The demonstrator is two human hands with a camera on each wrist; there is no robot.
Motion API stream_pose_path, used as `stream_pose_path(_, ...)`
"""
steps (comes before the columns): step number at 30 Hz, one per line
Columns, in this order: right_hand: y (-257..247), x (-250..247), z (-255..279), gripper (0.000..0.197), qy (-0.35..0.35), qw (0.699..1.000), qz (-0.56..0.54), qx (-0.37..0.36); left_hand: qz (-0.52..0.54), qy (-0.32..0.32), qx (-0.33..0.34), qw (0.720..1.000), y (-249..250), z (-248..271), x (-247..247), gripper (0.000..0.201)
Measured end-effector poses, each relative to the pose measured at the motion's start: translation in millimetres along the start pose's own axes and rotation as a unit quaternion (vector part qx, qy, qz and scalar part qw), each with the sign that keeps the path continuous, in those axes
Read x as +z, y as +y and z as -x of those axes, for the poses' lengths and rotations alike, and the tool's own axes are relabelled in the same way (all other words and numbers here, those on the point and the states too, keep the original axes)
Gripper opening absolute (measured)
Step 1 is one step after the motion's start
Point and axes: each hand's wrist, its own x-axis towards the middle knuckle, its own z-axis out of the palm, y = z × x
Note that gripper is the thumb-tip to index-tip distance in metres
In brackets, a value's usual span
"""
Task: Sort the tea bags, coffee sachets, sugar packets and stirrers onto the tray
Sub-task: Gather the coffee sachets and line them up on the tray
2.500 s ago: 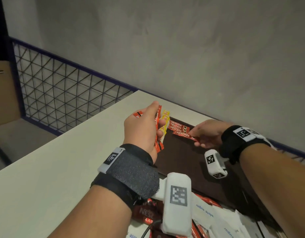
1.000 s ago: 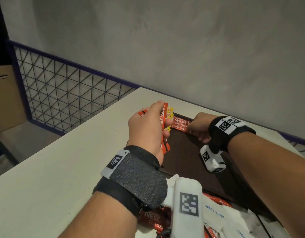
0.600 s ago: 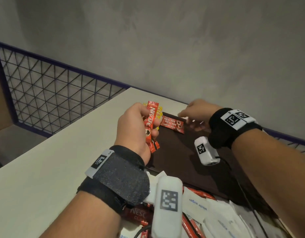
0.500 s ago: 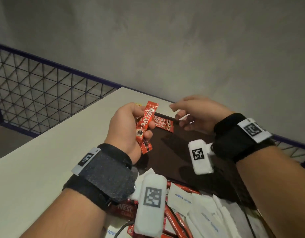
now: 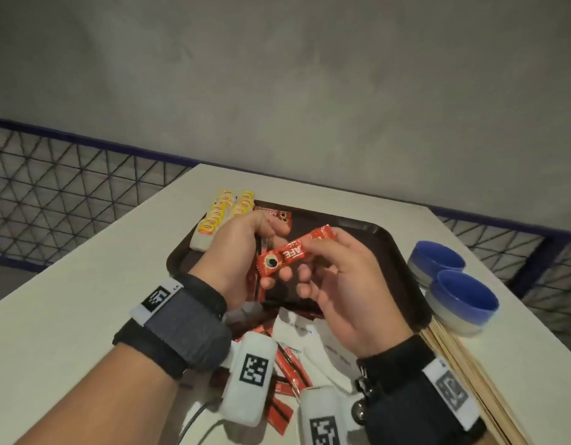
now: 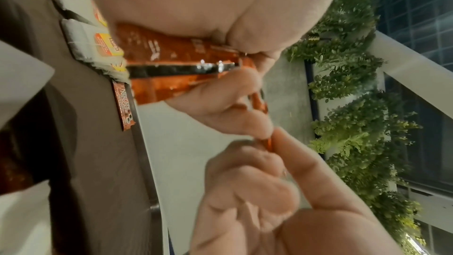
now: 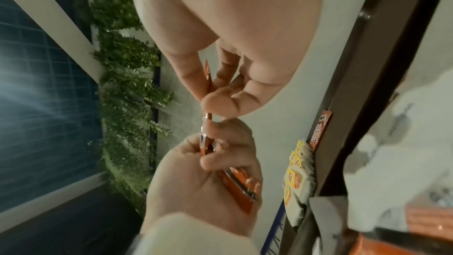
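My left hand [image 5: 245,248] grips a small bundle of red coffee sachets [image 6: 176,61] above the dark brown tray [image 5: 390,245]. My right hand [image 5: 309,264] pinches one red coffee sachet [image 5: 293,252] between thumb and fingers; its other end lies in my left fingers [image 7: 220,143]. Yellow tea bags [image 5: 219,216] lie in rows at the tray's far left corner. One coffee sachet [image 5: 274,213] lies flat on the tray beside them. White sugar packets [image 5: 297,329] and more red sachets [image 5: 290,364] are heaped on the table under my wrists. Wooden stirrers [image 5: 454,358] lie at the right.
Two blue-rimmed cups [image 5: 464,300] stand on the white table [image 5: 69,316] right of the tray. A wire mesh fence [image 5: 69,194] runs behind the table's left and right edges, under a grey wall.
My right hand left the far side of the tray, where one sachet now lies, came back to my left hand and took hold of a sachet from the bundle. The head view tilted down.
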Motion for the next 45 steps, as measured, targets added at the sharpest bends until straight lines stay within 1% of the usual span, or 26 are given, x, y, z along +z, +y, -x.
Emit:
stream_pose_path(1, -2.9, -2.3, 2.2, 0.004, 0.006, 1.0, -0.007, -0.008, -0.002, 0.002, 0.01, 1.0, 0.8, 0.0, -0.8, 0.023)
stream_pose_path(3, -5.4, -4.7, 6.1, 0.018, 0.018, 0.999, -0.025, -0.011, -0.005, 0.001, 0.025, 1.0, 1.3, -0.8, -2.3, 0.025)
stream_pose_path(6, -4.9, -4.7, 8.2, 0.031, 0.036, 0.998, -0.041, -0.001, 0.021, -0.013, 0.018, 1.0, 2.5, -1.5, -3.2, 0.024)
stream_pose_path(7, -3.6, -3.5, 7.6, 0.031, 0.039, 0.999, -0.035, 0.002, 0.037, -0.02, 0.017, 0.999, 2.8, -1.7, -4.0, 0.026)
stream_pose_path(10, 1.7, -2.0, 6.3, 0.022, 0.036, 0.999, -0.012, 0.004, 0.073, -0.04, 0.028, 0.996, 4.2, -1.4, -6.5, 0.035)
stream_pose_path(12, 3.9, -3.0, 5.1, 0.023, 0.039, 0.999, -0.01, 0.002, 0.097, -0.058, 0.035, 0.993, 5.9, -1.6, -8.1, 0.039)
stream_pose_path(14, 3.4, -3.7, 4.4, 0.028, 0.053, 0.998, -0.017, 0.002, 0.107, -0.065, 0.036, 0.991, 7.2, -3.3, -9.6, 0.046)
stream_pose_path(16, 1.8, -4.2, 4.8, 0.024, 0.063, 0.998, -0.03, 0.009, 0.1, -0.063, 0.041, 0.992, 7.3, -6.0, -9.8, 0.049)
stream_pose_path(18, 1.4, -4.4, 4.9, 0.016, 0.069, 0.997, -0.037, 0.017, 0.084, -0.056, 0.048, 0.994, 6.0, -7.2, -7.8, 0.046)
stream_pose_path(21, 2.5, -5.3, 3.0, 0.013, 0.062, 0.996, -0.046, 0.034, 0.024, -0.044, 0.067, 0.996, 0.8, -6.9, -5.7, 0.037)
stream_pose_path(24, 2.8, -6.8, 2.0, 0.007, 0.055, 0.998, -0.014, 0.042, -0.025, -0.047, 0.072, 0.996, -4.1, -5.5, -2.3, 0.03)
stream_pose_path(26, 2.3, -8.0, 2.0, 0.011, 0.051, 0.998, 0.01, 0.03, -0.042, -0.046, 0.066, 0.996, -6.3, -4.7, 0.1, 0.021)
stream_pose_path(28, 2.0, -9.1, 1.4, 0.013, 0.049, 0.998, 0.027, 0.011, -0.054, -0.037, 0.063, 0.996, -9.0, -5.0, 1.6, 0.019)
stream_pose_path(31, 2.4, -9.6, 0.6, 0.015, 0.044, 0.999, 0.025, -0.007, -0.062, -0.024, 0.075, 0.995, -10.3, -4.5, 2.3, 0.009)
stream_pose_path(33, 2.9, -10.6, -0.2, 0.017, 0.045, 0.998, 0.03, -0.019, -0.058, -0.027, 0.083, 0.995, -10.1, -5.0, 1.4, 0.01)
stream_pose_path(37, 2.5, -11.3, -0.6, 0.019, 0.049, 0.997, 0.049, -0.037, -0.054, -0.054, 0.081, 0.994, -9.5, -5.3, 0.5, 0.013)
stream_pose_path(38, 2.3, -11.3, -0.6, 0.019, 0.05, 0.996, 0.053, -0.041, -0.057, -0.058, 0.083, 0.993, -9.9, -5.3, 0.4, 0.009)
stream_pose_path(39, 2.3, -11.3, -0.5, 0.019, 0.051, 0.996, 0.059, -0.045, -0.056, -0.06, 0.085, 0.993, -9.8, -4.3, 1.0, 0.01)
stream_pose_path(41, 2.4, -11.8, -0.2, 0.018, 0.049, 0.995, 0.071, -0.052, -0.058, -0.065, 0.084, 0.993, -11.9, -4.5, -0.3, 0.034)
stream_pose_path(42, 2.3, -12.6, -0.4, 0.017, 0.047, 0.994, 0.077, -0.054, -0.057, -0.065, 0.082, 0.993, -12.0, -4.5, 0.0, 0.041)
stream_pose_path(43, 2.0, -13.1, -0.2, 0.017, 0.044, 0.994, 0.083, -0.056, -0.055, -0.063, 0.082, 0.993, -11.5, -3.6, 0.4, 0.044)
stream_pose_path(45, 1.4, -13.2, 0.2, 0.021, 0.032, 0.993, 0.091, -0.065, -0.057, -0.059, 0.082, 0.993, -11.3, -3.5, -0.1, 0.038)
